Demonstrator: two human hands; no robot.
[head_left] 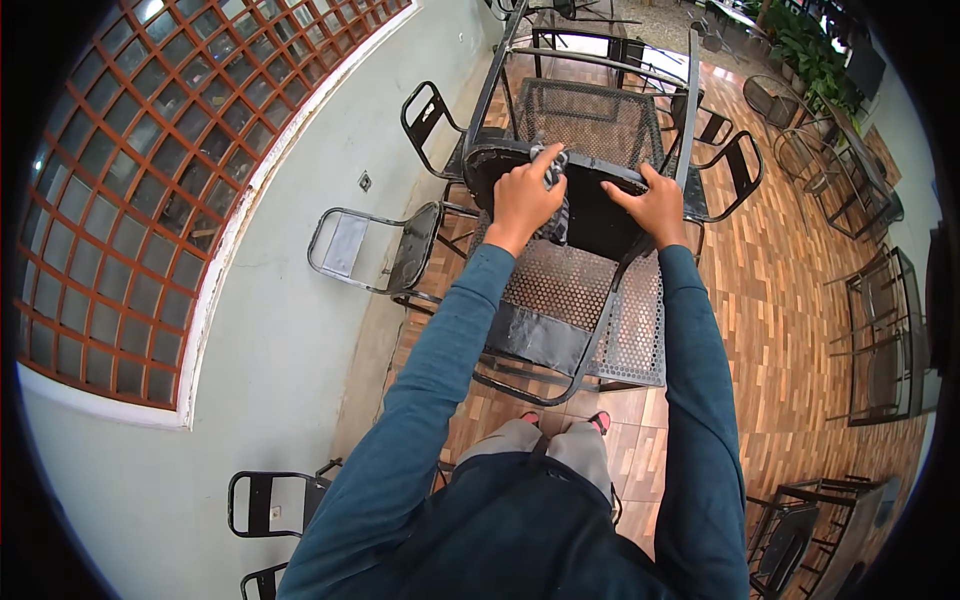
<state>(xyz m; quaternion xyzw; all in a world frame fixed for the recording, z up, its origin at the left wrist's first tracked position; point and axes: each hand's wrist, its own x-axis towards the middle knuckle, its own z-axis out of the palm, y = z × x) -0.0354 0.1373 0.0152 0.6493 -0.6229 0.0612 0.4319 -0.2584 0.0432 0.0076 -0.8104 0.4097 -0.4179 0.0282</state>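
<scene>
Two hands working on black metal chair [560, 290] | left hand [522, 198] clutching grey cloth [553, 165], rubbing backrest's top edge | right hand [655, 205] gripping that edge, steadying it.

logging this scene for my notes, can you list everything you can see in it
chair with mesh seat: one, black metal, straight ahead under both hands
cloth: one, grey, bunched under the left hand on the chair's top edge
table: one, black metal with mesh top, just beyond the chair
other chairs: several, black metal, along the wall at left, behind the table, and at lower left
tables and chairs at right: several, black metal, along the right side
window grille: one, reddish-brown lattice, in the wall at left
wall: pale grey-green, left side
floor: brown wood-look tiles
plants: green, top right
shoes: two, pink-red tips, below the chair
left hand: on the cloth
right hand: gripping the chair's top edge
</scene>
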